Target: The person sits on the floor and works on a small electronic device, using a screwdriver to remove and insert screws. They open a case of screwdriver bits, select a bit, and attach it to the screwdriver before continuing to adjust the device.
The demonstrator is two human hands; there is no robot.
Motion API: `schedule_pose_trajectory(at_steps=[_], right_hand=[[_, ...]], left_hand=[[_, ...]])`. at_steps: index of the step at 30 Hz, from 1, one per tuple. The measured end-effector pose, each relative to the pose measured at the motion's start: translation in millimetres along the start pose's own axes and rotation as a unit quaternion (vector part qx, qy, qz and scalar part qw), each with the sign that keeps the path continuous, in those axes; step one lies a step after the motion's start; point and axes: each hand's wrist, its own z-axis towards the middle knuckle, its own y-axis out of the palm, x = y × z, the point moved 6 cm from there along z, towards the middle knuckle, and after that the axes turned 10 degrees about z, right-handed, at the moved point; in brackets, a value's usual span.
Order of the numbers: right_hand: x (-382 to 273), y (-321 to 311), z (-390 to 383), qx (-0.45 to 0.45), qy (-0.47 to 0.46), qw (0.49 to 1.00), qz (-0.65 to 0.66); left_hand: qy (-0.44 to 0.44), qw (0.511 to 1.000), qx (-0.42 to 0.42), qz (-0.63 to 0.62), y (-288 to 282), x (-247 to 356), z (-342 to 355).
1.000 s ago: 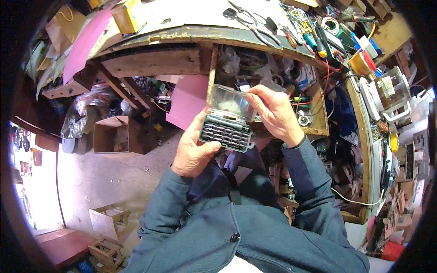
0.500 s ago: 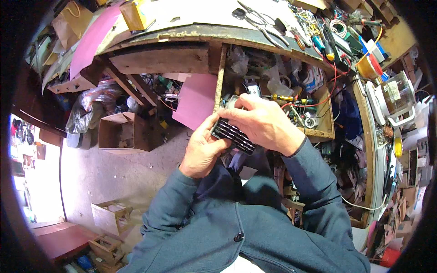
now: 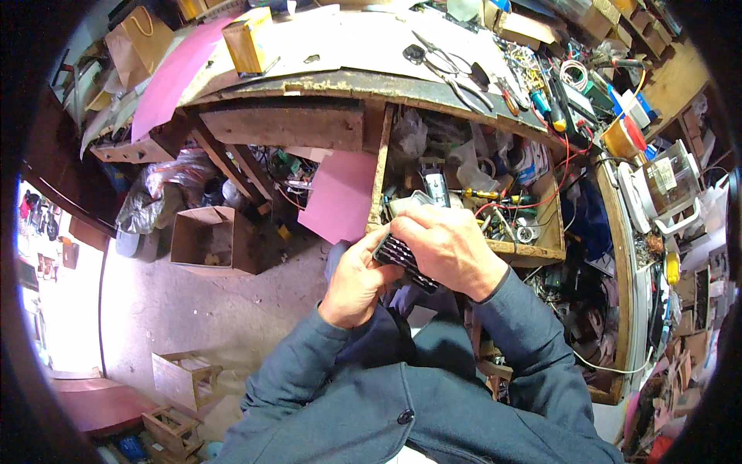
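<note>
My left hand (image 3: pixel 352 283) holds a small case (image 3: pixel 403 257) of dark spiral drill bits low in front of me, fingers round its left end and thumb across the front. My right hand (image 3: pixel 450 248) is bent over the top of the case, fingertips curled onto the upper rows of bits; whatever lies between them is hidden. The clear lid is mostly behind my right hand, so I cannot tell its position. Just beyond sits an open wooden drawer (image 3: pixel 529 248) holding bags, screwdrivers and wires.
A cluttered workbench (image 3: pixel 325 39) carries pliers (image 3: pixel 471 91), wires and pink sheets. Lower left are a cardboard box (image 3: pixel 202 247) and wooden crates (image 3: pixel 171 427). At right are a white appliance (image 3: pixel 657 197) and piled cardboard; a pink board (image 3: pixel 340 193) leans beside the drawer.
My right hand has moved from the raised lid down over the bits, covering most of them. The case has turned and sits lower. The view has shifted, with more of the bench showing.
</note>
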Motion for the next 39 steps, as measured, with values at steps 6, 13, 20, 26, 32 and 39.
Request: schedule_pose_trajectory(at_steps=[6, 13, 20, 26, 32, 39], right_hand=[[26.3, -20.7, -5.4, 0.179, 0.066, 0.973, 0.127], [75.4, -44.2, -39.0, 0.263, 0.278, 0.797, 0.467], [65.7, -19.2, -66.8, 0.148, 0.333, 0.85, 0.381], [50.2, -8.6, -68.6, 0.12, 0.293, 0.881, 0.351], [43.1, -7.6, -68.2, 0.122, 0.305, 0.868, 0.371], [44.0, -3.1, -70.9, 0.122, 0.319, 0.859, 0.381]], left_hand=[[-0.006, 1.0, 0.002, 0.022, -9.2, -1.5, 2.4], [0.021, 0.999, 0.025, -0.024, -19.0, 6.9, 1.9], [0.052, 0.998, 0.035, 0.0, -19.9, 14.3, 4.8], [0.071, 0.996, 0.055, 0.001, -20.4, 20.6, 3.5], [0.076, 0.995, 0.057, -0.023, -19.8, 25.2, 2.0], [0.075, 0.995, 0.061, -0.019, -15.8, 29.6, -1.0]])
